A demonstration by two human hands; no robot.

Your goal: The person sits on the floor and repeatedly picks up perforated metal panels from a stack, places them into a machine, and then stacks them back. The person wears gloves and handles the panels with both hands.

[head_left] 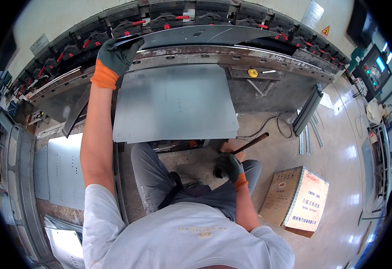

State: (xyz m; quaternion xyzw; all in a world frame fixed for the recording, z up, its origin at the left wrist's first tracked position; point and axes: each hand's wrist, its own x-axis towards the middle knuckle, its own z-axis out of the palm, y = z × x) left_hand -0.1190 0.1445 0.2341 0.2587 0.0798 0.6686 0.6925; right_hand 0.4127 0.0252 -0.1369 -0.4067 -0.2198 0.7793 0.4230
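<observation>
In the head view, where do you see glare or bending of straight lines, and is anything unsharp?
Head view: the press rail bows strongly toward the rim; the glossy floor carries bright glare patches at the right; the left hand and the right hand look sharp; the corners are black.

sheet (pixel 176 103) before press (pixel 214 54), box (pixel 297 197) right

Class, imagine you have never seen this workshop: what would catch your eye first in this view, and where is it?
First, the long press brake curving across the top, with red clamp levers along it. The left hand, in a grey glove with an orange cuff, grips a dark metal sheet lying in the machine. Lower down, the gloved right hand holds a hammer near the knee; a cardboard box stands on the floor at right.
</observation>
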